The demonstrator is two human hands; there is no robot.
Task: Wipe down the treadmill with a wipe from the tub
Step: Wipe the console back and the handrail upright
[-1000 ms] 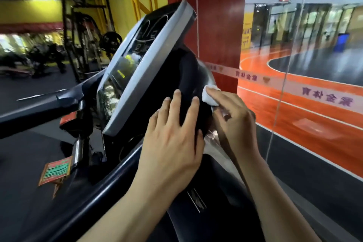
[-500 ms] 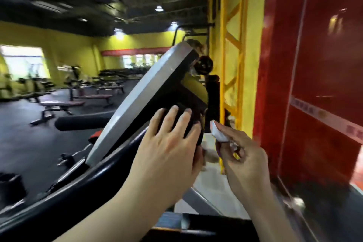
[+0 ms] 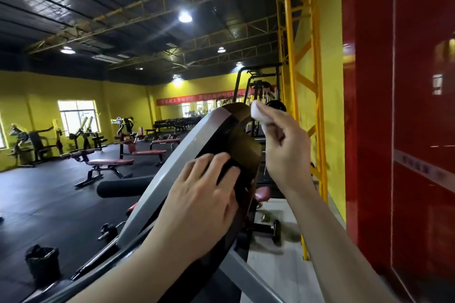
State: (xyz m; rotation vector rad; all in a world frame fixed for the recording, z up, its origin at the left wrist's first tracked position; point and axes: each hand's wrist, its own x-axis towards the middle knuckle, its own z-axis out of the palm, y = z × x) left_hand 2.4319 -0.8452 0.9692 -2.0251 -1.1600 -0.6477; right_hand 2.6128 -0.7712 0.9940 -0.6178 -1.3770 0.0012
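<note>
Wiping is underway: the wipe (image 3: 258, 111) is pinched by the right hand (image 3: 286, 152) at the treadmill console (image 3: 236, 135) top; the left hand (image 3: 204, 202) is laid flat below, fingers straight.

Black rubber floor (image 3: 49, 204) is carrying rows of gym equipment. Red-padded weight benches (image 3: 110, 163) are standing on it at centre, with yellow-framed machines (image 3: 37, 140) lining the far wall. A black bin (image 3: 43, 262) with a liner is sitting on the floor at lower left. At right, a paler strip of floor (image 3: 278, 261) is running beside the yellow truss column (image 3: 305, 130); a dumbbell (image 3: 277, 231) is lying on it.
</note>
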